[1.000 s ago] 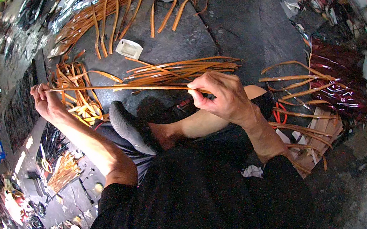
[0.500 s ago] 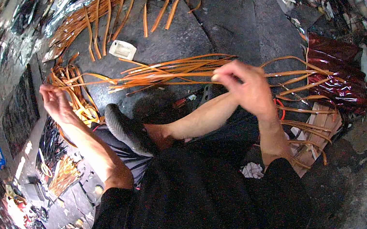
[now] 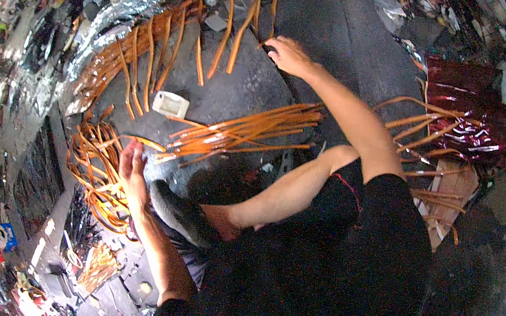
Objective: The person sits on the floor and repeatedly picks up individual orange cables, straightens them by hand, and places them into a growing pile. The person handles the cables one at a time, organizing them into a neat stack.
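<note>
Far ahead, at the middle, my right hand [image 3: 292, 58] has its fingers bent at the lower end of a glossy orange-brown strip [image 3: 275, 1], pinching its tip. More such strips hang down in a row to the left of it. My left hand [image 3: 134, 171] is raised beside a tangled heap of orange-brown strips [image 3: 96, 164], its fingers stretched out. A curved strip end lies close to those fingertips. Between my hands a loose bundle of straight strips [image 3: 244, 131] lies on the dark floor. Nothing shows in the left hand.
My bent leg and grey-soled foot [image 3: 179, 213] lie below the bundle. A small white plastic tray [image 3: 171, 105] is beside it. On the right, strips reach over a shiny dark-red sheet [image 3: 458, 109] and a wooden board [image 3: 451, 193]. Silvery strips [image 3: 116, 12] and scraps crowd the left.
My right hand has moved from over the strip bundle, forward and left, to the hanging strip. The left hand has shifted right, its fingers straightening upward. The view has turned slightly.
</note>
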